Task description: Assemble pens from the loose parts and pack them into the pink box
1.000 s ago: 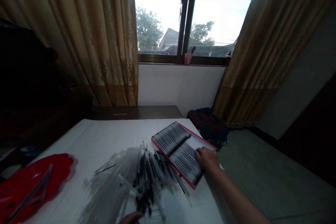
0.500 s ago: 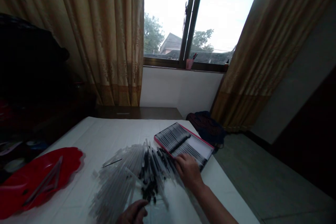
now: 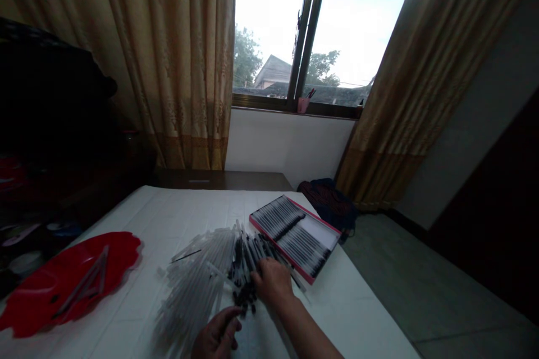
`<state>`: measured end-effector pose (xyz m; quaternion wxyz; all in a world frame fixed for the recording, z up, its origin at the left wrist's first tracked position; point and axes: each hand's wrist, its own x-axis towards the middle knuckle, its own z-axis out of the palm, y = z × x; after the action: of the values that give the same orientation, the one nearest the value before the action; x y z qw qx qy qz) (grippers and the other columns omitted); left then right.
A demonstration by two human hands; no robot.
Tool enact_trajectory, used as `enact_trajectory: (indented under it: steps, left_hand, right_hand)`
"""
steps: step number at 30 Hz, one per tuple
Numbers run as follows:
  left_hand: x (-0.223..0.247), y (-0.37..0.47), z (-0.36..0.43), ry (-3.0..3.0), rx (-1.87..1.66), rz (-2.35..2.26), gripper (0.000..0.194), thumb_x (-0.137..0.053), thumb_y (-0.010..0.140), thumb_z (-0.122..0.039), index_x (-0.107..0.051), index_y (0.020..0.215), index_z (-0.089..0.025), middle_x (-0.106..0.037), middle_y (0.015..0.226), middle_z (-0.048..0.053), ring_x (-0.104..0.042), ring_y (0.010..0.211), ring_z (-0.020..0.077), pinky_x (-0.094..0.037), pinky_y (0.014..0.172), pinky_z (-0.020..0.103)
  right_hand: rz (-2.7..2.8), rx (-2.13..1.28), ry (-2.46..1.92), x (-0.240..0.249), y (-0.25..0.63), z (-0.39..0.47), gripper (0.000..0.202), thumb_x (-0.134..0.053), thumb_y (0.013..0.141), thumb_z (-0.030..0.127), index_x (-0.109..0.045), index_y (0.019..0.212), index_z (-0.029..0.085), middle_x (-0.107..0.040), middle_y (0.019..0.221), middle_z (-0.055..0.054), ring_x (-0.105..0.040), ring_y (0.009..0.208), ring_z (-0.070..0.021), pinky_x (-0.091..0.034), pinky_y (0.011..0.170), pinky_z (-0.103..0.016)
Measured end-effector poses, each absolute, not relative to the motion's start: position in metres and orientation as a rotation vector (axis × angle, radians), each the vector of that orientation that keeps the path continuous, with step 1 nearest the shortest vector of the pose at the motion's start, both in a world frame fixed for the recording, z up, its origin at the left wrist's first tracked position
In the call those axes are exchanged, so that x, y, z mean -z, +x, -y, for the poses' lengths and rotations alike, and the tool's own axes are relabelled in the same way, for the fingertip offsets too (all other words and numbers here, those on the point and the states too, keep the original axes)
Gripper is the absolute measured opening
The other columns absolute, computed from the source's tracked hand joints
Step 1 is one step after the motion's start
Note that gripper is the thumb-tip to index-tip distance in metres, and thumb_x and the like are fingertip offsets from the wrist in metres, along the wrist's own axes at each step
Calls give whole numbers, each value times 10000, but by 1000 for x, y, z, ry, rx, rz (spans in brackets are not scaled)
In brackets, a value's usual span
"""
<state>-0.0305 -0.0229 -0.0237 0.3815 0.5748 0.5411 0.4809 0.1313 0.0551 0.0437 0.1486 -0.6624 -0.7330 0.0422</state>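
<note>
My right hand (image 3: 274,284) reaches over the dark-tipped pens (image 3: 244,255) in the middle of the table. Its fingers are curled down among them, and what they grip is hidden. Close to the table's front edge, my left hand (image 3: 219,332) is closed in a pinch beside a small heap of black caps (image 3: 245,295); whatever is in that pinch is too small and dark to name. Left of the pens spreads a big pile of clear plastic tubes (image 3: 196,280). A shallow red-edged box (image 3: 309,276) lies at the right, holding two rows of pens and a bare white area.
At the left of the table stands a red scalloped plate (image 3: 126,247) with a few clear strips in it. Dark cloth (image 3: 328,199) lies beyond the table's far right corner. A pink cup (image 3: 302,105) with pens sits on the window sill.
My right hand has moved left from the box's edge onto the loose pens, so the box's near corner now shows. My left hand stays pinched near the black caps.
</note>
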Motion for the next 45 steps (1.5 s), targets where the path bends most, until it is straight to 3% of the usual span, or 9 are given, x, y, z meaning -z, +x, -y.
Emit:
enact_trajectory:
  steps: [8, 13, 16, 20, 25, 31, 37, 42, 45]
  left_hand:
    - [18, -34, 25, 1515, -1167, -1411, 549, -460, 760, -692, -708, 933, -234, -704, 690, -1, -628, 527, 120, -524, 552, 193]
    - [20, -35, 26, 1538, -1190, -1387, 480, -503, 780, -629, -694, 981, -237, -720, 743, 10, -638, 544, 121, -542, 567, 198]
    - [25, -30, 27, 1550, -1375, -1463, 488, -499, 794, -611, -623, 1112, -262, -709, 951, 43, -641, 602, 122, -535, 532, 195]
    - [30, -24, 29, 1677, -1460, -1501, 489, -488, 815, -580, -550, 1206, -292, -582, 1238, 93, -660, 756, 155, -536, 491, 196]
    - [24, -29, 29, 2039, -1289, -1535, 398, -429, 879, -512, -584, 1176, -296, -661, 1120, 63, -683, 831, 166, -562, 733, 229]
    - [-4, -30, 27, 2298, -946, -1671, 257, -407, 923, -342, -611, 1078, -309, -682, 909, 9, -695, 752, 139, -534, 651, 181]
    - [-10, -9, 25, 2321, -744, -1712, 182, -478, 867, -200, -627, 925, -286, -648, 904, -4, -671, 809, 144, -503, 685, 188]
    - [-18, 7, 23, 2275, -677, -1651, 165, -473, 861, -187, -615, 873, -271, -646, 898, -9, -658, 794, 135, -477, 674, 193]
    - [-35, 1, 11, 2217, -665, -1678, 147, -454, 887, -233, -598, 899, -262, -653, 913, -6, -650, 820, 139, -469, 714, 213]
  right_hand:
    - [1946, -232, -1964, -48, 153, -33, 161, -507, 834, 229, -662, 800, 203, -706, 829, -44, -659, 781, -190, -410, 639, -240]
    - [1721, -382, -1755, -37, 178, -5, 169, -484, 832, 246, -630, 758, 202, -678, 736, -30, -636, 667, -174, -424, 616, -230]
    - [1603, -541, -1579, -24, 187, 15, 178, -508, 815, 321, -628, 750, 207, -651, 671, -17, -608, 599, -171, -425, 563, -225]
    - [1547, -634, -1455, -2, 188, 34, 217, -571, 764, 414, -629, 712, 212, -603, 606, 5, -549, 556, -162, -412, 542, -223]
    - [1436, -697, -1388, 15, 183, 40, 348, -569, 735, 554, -604, 667, 215, -528, 561, 21, -482, 534, -148, -386, 517, -219]
    - [1170, -969, -1228, 11, 179, 36, 466, -572, 699, 672, -579, 679, 206, -477, 541, 34, -444, 481, -126, -388, 463, -217]
    - [975, -1036, -1230, 6, 178, 29, 509, -619, 640, 706, -631, 741, 207, -506, 513, 30, -498, 473, -145, -445, 482, -242]
    - [1001, -1010, -1179, 7, 180, 18, 482, -663, 636, 661, -690, 788, 205, -570, 549, 12, -537, 505, -153, -464, 503, -244]
    - [1019, -993, -1198, 10, 187, 10, 429, -627, 709, 621, -682, 790, 203, -588, 562, 11, -526, 483, -133, -430, 460, -216]
